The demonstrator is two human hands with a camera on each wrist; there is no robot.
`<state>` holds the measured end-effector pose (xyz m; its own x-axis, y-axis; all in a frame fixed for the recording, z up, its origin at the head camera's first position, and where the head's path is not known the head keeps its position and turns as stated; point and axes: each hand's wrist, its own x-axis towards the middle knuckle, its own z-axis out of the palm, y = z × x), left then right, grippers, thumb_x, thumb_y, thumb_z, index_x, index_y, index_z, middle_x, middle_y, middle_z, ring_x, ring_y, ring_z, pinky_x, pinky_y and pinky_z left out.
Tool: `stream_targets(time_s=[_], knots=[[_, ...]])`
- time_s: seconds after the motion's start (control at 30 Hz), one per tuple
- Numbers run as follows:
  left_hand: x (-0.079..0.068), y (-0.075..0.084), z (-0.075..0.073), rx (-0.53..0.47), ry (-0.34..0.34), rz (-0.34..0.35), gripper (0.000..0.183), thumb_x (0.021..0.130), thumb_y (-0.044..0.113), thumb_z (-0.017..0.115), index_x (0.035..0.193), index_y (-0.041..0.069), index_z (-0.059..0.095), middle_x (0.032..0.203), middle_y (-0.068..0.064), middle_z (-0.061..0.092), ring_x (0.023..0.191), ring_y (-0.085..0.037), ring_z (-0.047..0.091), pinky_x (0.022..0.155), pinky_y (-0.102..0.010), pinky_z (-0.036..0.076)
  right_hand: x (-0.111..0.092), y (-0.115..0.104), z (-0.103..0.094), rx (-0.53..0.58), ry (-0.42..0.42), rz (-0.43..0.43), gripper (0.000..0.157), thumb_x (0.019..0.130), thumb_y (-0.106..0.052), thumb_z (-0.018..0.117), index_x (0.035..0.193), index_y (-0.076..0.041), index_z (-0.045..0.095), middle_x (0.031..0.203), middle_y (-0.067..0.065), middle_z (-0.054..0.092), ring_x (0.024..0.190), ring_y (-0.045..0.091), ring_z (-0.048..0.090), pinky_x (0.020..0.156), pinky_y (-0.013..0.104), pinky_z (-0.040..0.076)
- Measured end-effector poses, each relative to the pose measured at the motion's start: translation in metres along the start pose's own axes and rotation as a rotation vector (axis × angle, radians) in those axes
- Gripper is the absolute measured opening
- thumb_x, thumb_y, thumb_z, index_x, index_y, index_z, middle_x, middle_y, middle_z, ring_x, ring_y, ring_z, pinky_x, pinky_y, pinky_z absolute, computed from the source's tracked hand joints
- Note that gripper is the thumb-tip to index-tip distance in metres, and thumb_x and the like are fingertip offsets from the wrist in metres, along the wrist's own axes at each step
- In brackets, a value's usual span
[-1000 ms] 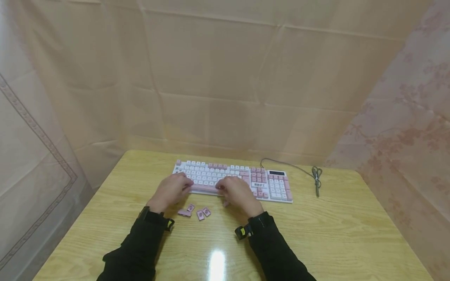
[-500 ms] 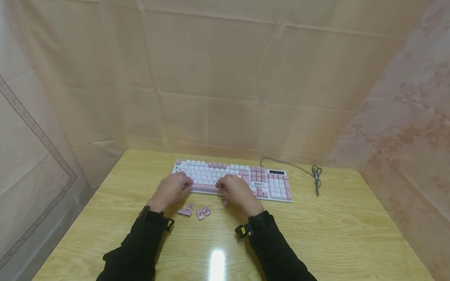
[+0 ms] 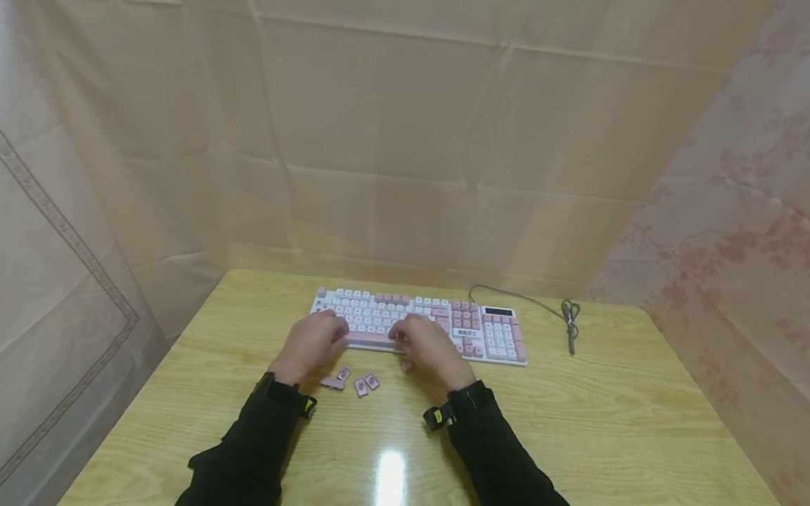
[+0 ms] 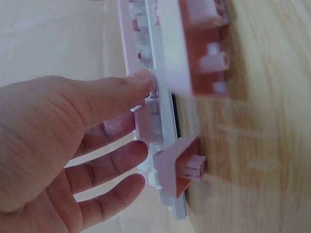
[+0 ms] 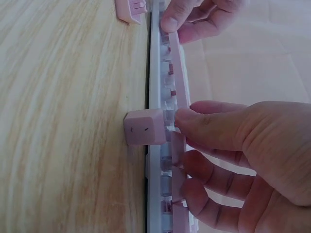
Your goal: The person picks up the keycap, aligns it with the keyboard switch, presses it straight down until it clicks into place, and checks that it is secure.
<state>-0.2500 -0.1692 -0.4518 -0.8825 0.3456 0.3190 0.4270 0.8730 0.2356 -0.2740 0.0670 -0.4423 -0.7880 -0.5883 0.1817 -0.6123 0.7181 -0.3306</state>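
A white keyboard with white and pink keycaps (image 3: 373, 316) lies at the table's back. Along its front row runs a long pink spacebar (image 5: 181, 73), with switches and red stems visible beneath it. My left hand (image 3: 311, 342) pinches one end of the spacebar between thumb and index finger, its other fingers loosely bent. At the opposite end my right hand (image 3: 430, 344) pinches it in the same way, its remaining fingertips against neighbouring pink keys. Whether the spacebar is fully seated I cannot tell. A loose pink keycap (image 5: 145, 127) sits before the keyboard near my right hand.
On the wooden table (image 3: 569, 422), several pink keycaps (image 3: 361, 387) lie in front of the keyboard, including a wider one (image 3: 332, 383) beside my left wrist. A bundled cable (image 3: 570, 325) lies at the right. A beige cloth (image 3: 405, 140) hangs behind the table.
My left wrist has shifted very slightly to the right. Both hands keep their grip on the spacebar, and the keyboard and loose keycaps stay where they were.
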Motion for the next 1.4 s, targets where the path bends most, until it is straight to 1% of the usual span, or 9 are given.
stream_targets(time_s=[0.2, 0.4, 0.57, 0.9, 1.3, 1.4], knots=[[0.000, 0.000, 0.002, 0.011, 0.015, 0.007, 0.007, 0.077, 0.016, 0.075, 0.081, 0.013, 0.071, 0.073, 0.004, 0.058, 0.067, -0.013, 0.051, 0.062, -0.031, 0.046, 0.000, 0.000, 0.002, -0.002, 0.001, 0.021, 0.015, 0.083, -0.013, 0.071, 0.098, -0.015, 0.073, 0.088, -0.004, 0.064, 0.081, 0.011, 0.057, 0.073, 0.027, 0.048], [0.000, 0.000, 0.000, -0.003, 0.048, 0.042, 0.011, 0.074, 0.014, 0.077, 0.083, 0.012, 0.071, 0.078, 0.000, 0.062, 0.070, -0.016, 0.055, 0.065, -0.033, 0.049, -0.001, -0.001, 0.003, 0.010, -0.013, 0.045, 0.017, 0.082, -0.013, 0.071, 0.099, -0.015, 0.073, 0.089, -0.003, 0.064, 0.082, 0.011, 0.056, 0.073, 0.027, 0.048], [0.001, 0.002, -0.001, -0.024, 0.041, 0.053, 0.010, 0.074, 0.012, 0.076, 0.084, 0.012, 0.073, 0.080, 0.001, 0.065, 0.073, -0.016, 0.059, 0.068, -0.033, 0.051, -0.001, -0.002, 0.003, 0.018, -0.020, 0.063, 0.017, 0.081, -0.012, 0.072, 0.098, -0.015, 0.072, 0.089, -0.003, 0.064, 0.081, 0.011, 0.056, 0.072, 0.028, 0.048], [0.001, 0.002, 0.003, -0.041, 0.043, 0.029, 0.011, 0.073, 0.010, 0.076, 0.083, 0.013, 0.073, 0.080, 0.000, 0.066, 0.072, -0.014, 0.059, 0.068, -0.032, 0.051, -0.001, -0.005, 0.005, 0.020, 0.002, 0.093, 0.018, 0.079, -0.010, 0.073, 0.096, -0.015, 0.072, 0.089, -0.004, 0.064, 0.081, 0.011, 0.057, 0.073, 0.029, 0.048], [0.001, 0.005, 0.001, -0.059, 0.020, -0.019, 0.012, 0.077, 0.007, 0.073, 0.088, 0.012, 0.072, 0.083, -0.001, 0.066, 0.075, -0.016, 0.059, 0.070, -0.033, 0.050, 0.000, -0.005, 0.009, 0.003, 0.027, 0.105, 0.020, 0.077, -0.010, 0.075, 0.095, -0.015, 0.073, 0.092, -0.002, 0.066, 0.085, 0.013, 0.060, 0.076, 0.029, 0.049], [0.001, 0.006, 0.001, -0.053, 0.021, -0.031, 0.011, 0.078, 0.006, 0.072, 0.087, 0.012, 0.073, 0.082, 0.000, 0.065, 0.074, -0.016, 0.059, 0.068, -0.033, 0.050, 0.000, -0.006, 0.010, -0.012, 0.027, 0.108, 0.019, 0.077, -0.010, 0.075, 0.095, -0.016, 0.073, 0.092, -0.003, 0.067, 0.085, 0.013, 0.060, 0.075, 0.028, 0.049]])
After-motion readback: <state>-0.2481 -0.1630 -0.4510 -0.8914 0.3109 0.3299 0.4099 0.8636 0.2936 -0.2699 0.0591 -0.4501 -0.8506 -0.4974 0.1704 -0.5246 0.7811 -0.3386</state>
